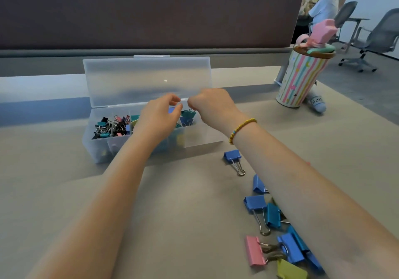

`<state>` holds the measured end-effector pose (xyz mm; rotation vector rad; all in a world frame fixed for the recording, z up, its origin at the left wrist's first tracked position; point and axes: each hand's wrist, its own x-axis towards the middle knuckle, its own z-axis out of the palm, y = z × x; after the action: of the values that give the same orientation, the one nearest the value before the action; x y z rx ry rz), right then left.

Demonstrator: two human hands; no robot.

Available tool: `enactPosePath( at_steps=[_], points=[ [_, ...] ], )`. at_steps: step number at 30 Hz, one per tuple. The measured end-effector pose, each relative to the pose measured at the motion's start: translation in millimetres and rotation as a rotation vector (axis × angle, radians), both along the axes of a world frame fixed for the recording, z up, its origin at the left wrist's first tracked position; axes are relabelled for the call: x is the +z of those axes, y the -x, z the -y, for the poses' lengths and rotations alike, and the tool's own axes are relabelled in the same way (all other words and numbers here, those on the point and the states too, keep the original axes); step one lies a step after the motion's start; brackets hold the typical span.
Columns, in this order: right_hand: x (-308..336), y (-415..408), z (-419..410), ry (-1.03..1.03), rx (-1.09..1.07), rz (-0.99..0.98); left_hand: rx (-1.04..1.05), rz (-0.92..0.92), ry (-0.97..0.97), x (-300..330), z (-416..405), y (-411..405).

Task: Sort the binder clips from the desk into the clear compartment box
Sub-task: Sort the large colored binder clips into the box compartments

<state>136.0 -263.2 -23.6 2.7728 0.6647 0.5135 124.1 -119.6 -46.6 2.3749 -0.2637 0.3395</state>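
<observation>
Teal clip (187,113) between both hands.

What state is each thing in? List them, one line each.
clear compartment box: lid up, partly filled with clips.
left hand: over the box, fingers curled; what it holds cannot be told.
right hand: over the box, pinching a teal clip.
blue clip: lying alone on the desk.
pink clip: on the desk, unsorted.
striped cup: upright, lidded.
</observation>
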Motion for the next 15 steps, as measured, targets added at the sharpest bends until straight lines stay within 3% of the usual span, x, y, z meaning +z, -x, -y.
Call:
enactPosePath(
  at_steps=[3,6,10,13,15],
  points=[
    [3.7,0.5,-1.2,-0.076,-0.003,-0.216,-0.012,0.083,-0.081,-3.2,4.3,3.4],
    [6.5,15.7,18.1,-0.433,-0.007,-0.445,0.011,0.2,-0.087,-5.2,9.8,7.3],
    [-0.5,44.4,69.7,-0.816,-0.055,-0.239,-0.048,0.391,-0.107,2.0,31.3,26.4],
    [-10.4,66.8,100.0,-0.804,-0.193,-0.261,-0.154,0.146,-0.216,1.4,58.4,43.8],
    [-12.8,81.2,109.6,-0.639,-0.319,-0.385,-0.171,-0.088,-0.48,-5.8,77.4,55.7]
  ],
)
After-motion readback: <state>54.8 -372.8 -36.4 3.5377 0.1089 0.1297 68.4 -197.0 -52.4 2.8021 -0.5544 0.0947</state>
